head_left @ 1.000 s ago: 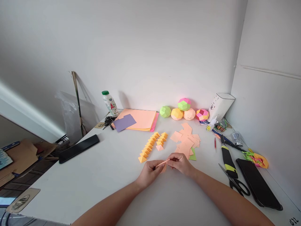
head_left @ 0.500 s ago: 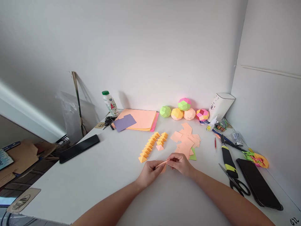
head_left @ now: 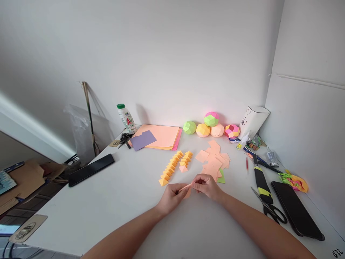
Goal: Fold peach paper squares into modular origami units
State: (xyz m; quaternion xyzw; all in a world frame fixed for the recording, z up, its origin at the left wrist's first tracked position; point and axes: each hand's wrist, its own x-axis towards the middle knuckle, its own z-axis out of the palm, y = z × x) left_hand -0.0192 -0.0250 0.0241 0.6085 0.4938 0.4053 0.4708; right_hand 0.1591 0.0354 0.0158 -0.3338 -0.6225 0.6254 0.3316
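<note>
Low over the white table, my left hand pinches one end of a small peach paper piece. At its other end, the thumb and fingers of my right hand close on the same piece. The paper shows nearly edge-on, and my fingers hide much of it. Just beyond my hands lie rows of folded orange paper units, with one peach folded unit at the near end of the shorter row. A loose pile of peach paper pieces rests beyond my right hand, a green piece under its edge.
Faceted paper balls stand along the wall. Large coloured sheets carry a purple card, beside a white bottle. At right lie scissors, a black-and-yellow handled tool and a phone. A dark phone-like slab lies left.
Almost nothing differs. My right hand has risen very slightly, and both hands keep their pinch on the peach paper.
</note>
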